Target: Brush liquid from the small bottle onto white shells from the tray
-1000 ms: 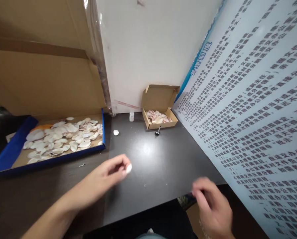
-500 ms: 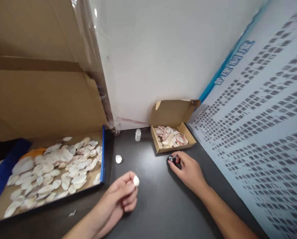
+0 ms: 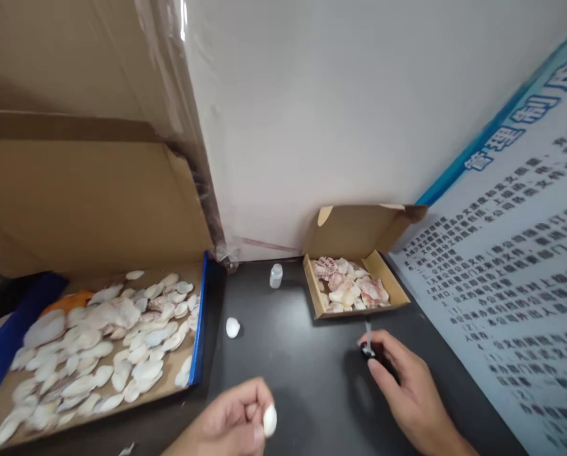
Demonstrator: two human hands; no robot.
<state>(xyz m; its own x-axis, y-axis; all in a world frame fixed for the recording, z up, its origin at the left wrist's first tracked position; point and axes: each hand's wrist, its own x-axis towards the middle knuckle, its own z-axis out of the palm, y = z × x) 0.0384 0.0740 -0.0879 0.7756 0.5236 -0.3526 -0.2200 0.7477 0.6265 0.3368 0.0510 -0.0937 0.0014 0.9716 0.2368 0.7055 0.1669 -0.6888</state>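
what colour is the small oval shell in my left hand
That small oval shell is white, seen best in the head view.

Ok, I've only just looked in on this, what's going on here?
A person's left hand pinches a small white shell between its fingers, above the dark tabletop. The right hand holds a black cap with a clear stem pointing up. A small bottle stands farther back, and a loose shell lies by the blue-edged box of shells on the left. An open cardboard box on the right also holds shells.
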